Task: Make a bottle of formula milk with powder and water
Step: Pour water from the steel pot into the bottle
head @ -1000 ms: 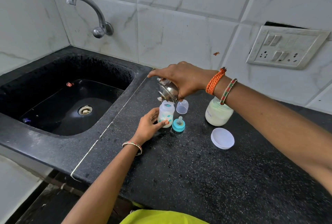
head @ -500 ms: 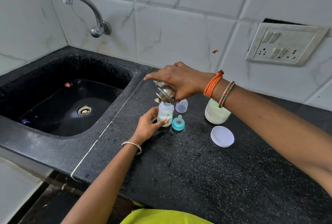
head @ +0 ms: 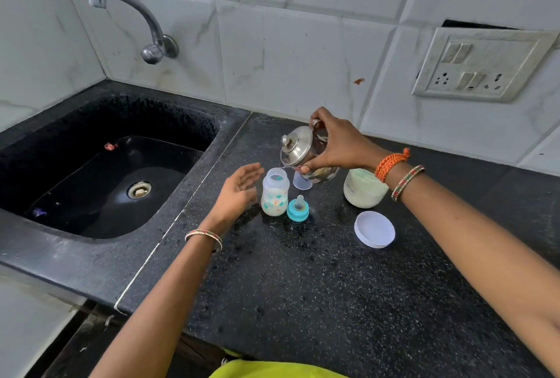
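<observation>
teat cap and powder jar flank the bottle.

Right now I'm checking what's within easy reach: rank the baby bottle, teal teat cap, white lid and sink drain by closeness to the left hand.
1. Baby bottle, just right of the left hand.
2. Teal teat cap, beyond the bottle.
3. Sink drain, to the left.
4. White lid, far right.

One bottle, one kettle, one jar, two lids, one teat ring
</observation>
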`<state>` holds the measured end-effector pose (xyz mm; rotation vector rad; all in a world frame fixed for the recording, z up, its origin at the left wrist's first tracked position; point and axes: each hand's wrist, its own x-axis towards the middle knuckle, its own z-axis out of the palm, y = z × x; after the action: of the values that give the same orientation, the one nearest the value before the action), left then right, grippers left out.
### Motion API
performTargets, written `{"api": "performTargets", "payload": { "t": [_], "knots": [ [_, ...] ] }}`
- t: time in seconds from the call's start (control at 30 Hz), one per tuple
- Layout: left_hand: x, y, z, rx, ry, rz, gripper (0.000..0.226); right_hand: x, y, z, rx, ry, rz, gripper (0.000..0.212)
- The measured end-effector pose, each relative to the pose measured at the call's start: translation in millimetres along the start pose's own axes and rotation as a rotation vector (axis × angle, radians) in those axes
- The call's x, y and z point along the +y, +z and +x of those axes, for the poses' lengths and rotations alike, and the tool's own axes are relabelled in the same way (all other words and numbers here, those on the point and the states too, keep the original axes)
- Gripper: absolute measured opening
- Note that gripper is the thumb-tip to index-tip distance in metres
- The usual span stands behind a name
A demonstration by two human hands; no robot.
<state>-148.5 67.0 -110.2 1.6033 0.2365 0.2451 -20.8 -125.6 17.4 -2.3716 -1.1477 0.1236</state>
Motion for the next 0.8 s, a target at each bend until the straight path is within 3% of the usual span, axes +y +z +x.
{"api": "performTargets", "payload": {
  "t": [0.33,0.8],
  "knots": [
    [54.1,22.4,76.1,-0.092,0.127,0.081,0.049,59.8,-4.9,13.5,0.251,0.197,0.285,0.079],
    [54.2,68.4,184.4,-0.265,0.005,0.27,0.047,136.9,-6.2,71.1,0.338,0.47,0.412,0.076]
  ]
}}
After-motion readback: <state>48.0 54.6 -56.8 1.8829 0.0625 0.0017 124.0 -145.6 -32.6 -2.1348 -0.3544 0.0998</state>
